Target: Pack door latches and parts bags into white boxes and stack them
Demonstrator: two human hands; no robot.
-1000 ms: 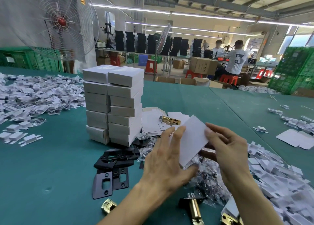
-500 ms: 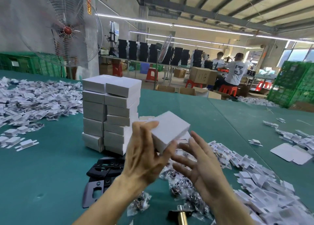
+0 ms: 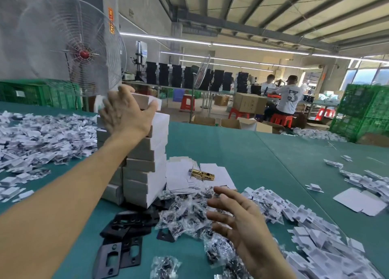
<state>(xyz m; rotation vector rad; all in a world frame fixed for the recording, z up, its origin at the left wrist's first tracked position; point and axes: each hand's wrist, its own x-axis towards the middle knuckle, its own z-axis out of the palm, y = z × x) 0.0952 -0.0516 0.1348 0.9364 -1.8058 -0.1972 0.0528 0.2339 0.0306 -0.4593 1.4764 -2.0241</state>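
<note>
My left hand grips a box, thumb and fingers curled round it, squaring it atop the stack left of the table's middle. My right hand hovers spread and empty over the bags, poised, I judge, for the next pick.

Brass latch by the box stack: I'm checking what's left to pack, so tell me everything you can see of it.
The brass latch looks like shiny gold-coloured metal: a short tubular body with a thin plate across its left end. It lies on its side on flat white cards, just right of the box stack. Nothing else touches it; the open right hand is nearer the camera, above the parts bags.
</note>
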